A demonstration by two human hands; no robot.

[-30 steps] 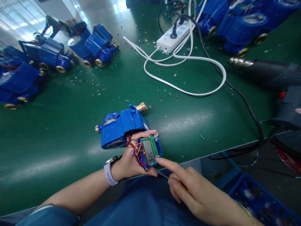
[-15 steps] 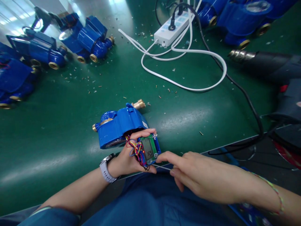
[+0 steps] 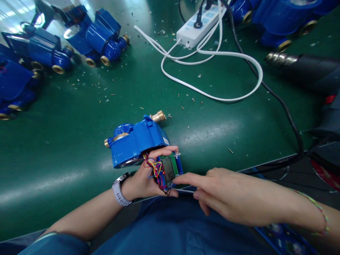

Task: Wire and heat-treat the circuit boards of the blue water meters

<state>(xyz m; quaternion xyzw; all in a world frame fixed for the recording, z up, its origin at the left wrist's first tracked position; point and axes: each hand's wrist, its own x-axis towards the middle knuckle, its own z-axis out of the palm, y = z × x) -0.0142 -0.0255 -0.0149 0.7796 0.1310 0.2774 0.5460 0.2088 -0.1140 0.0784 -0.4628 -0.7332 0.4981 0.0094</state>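
Note:
My left hand (image 3: pixel 145 177) is wrapped round a small green circuit board (image 3: pixel 174 163) with a lit display (image 3: pixel 168 169), set in a blue frame. Coloured wires (image 3: pixel 156 169) run from the board towards a blue water meter (image 3: pixel 138 140) with brass ends, which lies on its side just behind the hand. My right hand (image 3: pixel 225 194) reaches in from the right. Its index fingertip touches the board's near right corner, while the thumb and other fingers curl. A thin pale rod (image 3: pixel 184 190) stretches from below the board to that thumb; its kind is unclear.
Several blue meters (image 3: pixel 102 39) stand at the back left, others (image 3: pixel 284 19) at the back right. A white power strip (image 3: pixel 198 30) with a looped cable (image 3: pixel 212 97) lies behind. On the right is a heat gun (image 3: pixel 305 65). Small screws and scraps dot the green table (image 3: pixel 79 106).
My right index fingertip has slid slightly left along the board's near corner, and the board is tilted a little differently. The view has shifted slightly; the meter stays where it was.

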